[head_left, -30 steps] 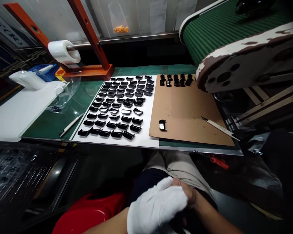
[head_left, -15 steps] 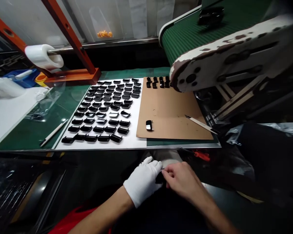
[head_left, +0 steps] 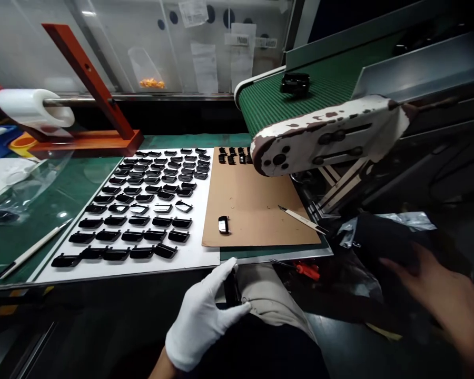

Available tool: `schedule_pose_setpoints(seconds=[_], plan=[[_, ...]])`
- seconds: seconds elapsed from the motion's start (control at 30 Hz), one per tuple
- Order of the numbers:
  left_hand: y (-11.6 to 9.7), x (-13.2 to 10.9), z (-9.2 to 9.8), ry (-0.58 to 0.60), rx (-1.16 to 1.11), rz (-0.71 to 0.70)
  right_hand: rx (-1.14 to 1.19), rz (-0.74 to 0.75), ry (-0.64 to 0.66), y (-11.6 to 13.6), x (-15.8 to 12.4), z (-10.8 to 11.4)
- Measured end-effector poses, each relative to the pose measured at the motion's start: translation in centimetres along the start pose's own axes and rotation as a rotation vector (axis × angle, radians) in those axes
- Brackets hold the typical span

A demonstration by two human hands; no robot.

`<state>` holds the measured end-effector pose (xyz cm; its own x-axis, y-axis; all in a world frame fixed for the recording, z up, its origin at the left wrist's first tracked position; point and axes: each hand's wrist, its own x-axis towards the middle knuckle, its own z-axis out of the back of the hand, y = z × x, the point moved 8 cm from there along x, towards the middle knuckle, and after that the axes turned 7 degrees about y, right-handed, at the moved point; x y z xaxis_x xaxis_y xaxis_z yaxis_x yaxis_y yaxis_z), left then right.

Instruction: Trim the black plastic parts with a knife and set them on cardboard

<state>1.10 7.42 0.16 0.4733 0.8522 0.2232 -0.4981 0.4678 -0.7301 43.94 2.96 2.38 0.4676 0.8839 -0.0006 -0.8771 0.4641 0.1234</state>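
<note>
My left hand [head_left: 205, 316], in a white glove, is closed around a small glossy black plastic part [head_left: 231, 288]. It holds the part between thumb and fingers above my lap, just in front of the table edge. My bare right hand [head_left: 442, 295] is far to the right, blurred, with thumb and a finger apart. It is beside a dark bundle [head_left: 383, 242], and its other fingertips are hard to make out. A similar black part [head_left: 223, 225] lies on the brown cardboard sheet [head_left: 253, 195], beside a white-handled craft knife [head_left: 302, 219].
Several rows of black parts [head_left: 138, 221] cover a white sheet [head_left: 197, 252]. A white pen-like tool [head_left: 35, 248] lies left. The green conveyor [head_left: 268, 100] overhangs the cardboard and carries a black part [head_left: 295, 84]. An orange frame holds a film roll [head_left: 35, 105]. A red-handled tool [head_left: 308, 271] lies below the edge.
My right hand has left my left hand and swung far right to the dark bundle. My left hand has turned, showing the black part in its grip. The camera view has shifted.
</note>
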Motion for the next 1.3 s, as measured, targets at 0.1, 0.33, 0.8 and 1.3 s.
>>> schedule_pose_setpoints(seconds=[0.1, 0.33, 0.8, 1.3], plan=[[-0.2, 0.2, 0.8, -0.054, -0.055, 0.026, 0.072, 0.206, 0.169, 7.8, 2.5, -2.4], [-1.3, -0.1, 3.1, -0.153, -0.144, -0.001, 0.066, 0.547, 0.211, 18.9, 8.3, -9.6], [-0.8, -1.4, 5.0, -0.210, -0.117, 0.001, 0.198, 0.705, 0.255, 23.1, 0.5, -4.4], [-2.7, -1.1, 4.0, -0.154, -0.027, 0.056, 0.129, 1.137, 0.603, 30.9, -10.6, -1.3]])
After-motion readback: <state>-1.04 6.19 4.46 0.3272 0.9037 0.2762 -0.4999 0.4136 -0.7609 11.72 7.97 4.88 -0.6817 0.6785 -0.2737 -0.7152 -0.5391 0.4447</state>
